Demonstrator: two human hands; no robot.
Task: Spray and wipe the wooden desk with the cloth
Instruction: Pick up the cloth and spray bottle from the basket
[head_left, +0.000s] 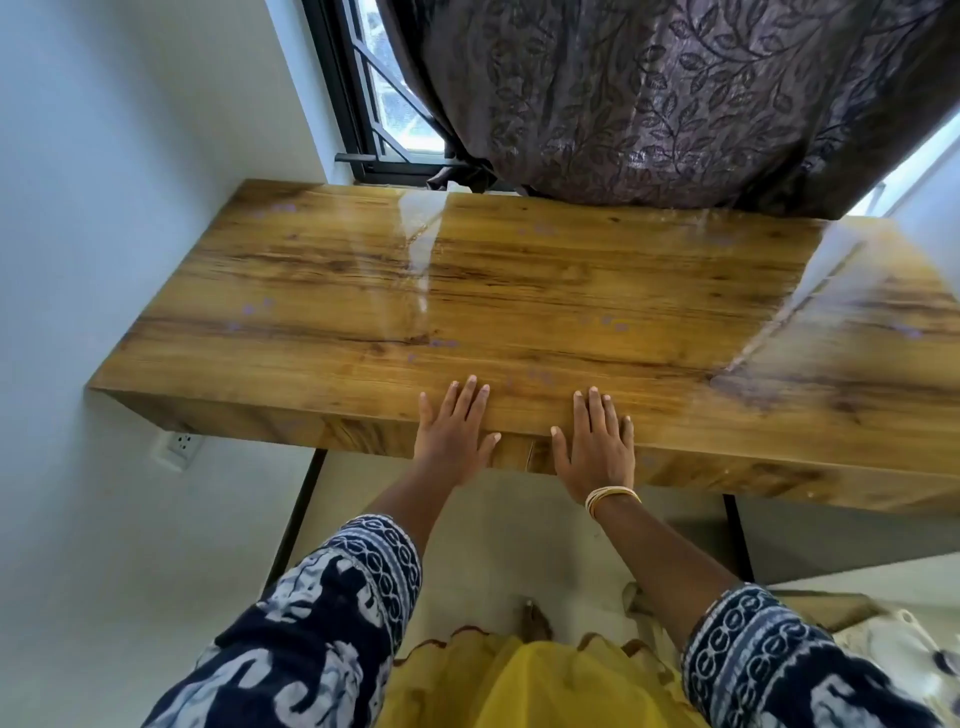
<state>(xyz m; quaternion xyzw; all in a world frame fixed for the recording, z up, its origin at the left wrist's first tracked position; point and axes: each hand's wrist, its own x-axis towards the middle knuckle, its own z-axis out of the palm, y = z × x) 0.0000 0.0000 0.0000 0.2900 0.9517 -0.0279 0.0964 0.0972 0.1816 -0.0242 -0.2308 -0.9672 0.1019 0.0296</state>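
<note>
Both hands, left hand (453, 431) and right hand (597, 447), rest flat on the wooden desk (519, 291).

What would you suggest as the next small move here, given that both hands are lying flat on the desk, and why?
Probably lift a hand away to fetch the spray and cloth. The left hand and right hand rest flat and hold nothing at the near edge of the wooden desk; no spray bottle or cloth is in view, and small purple marks dot the top.
</note>
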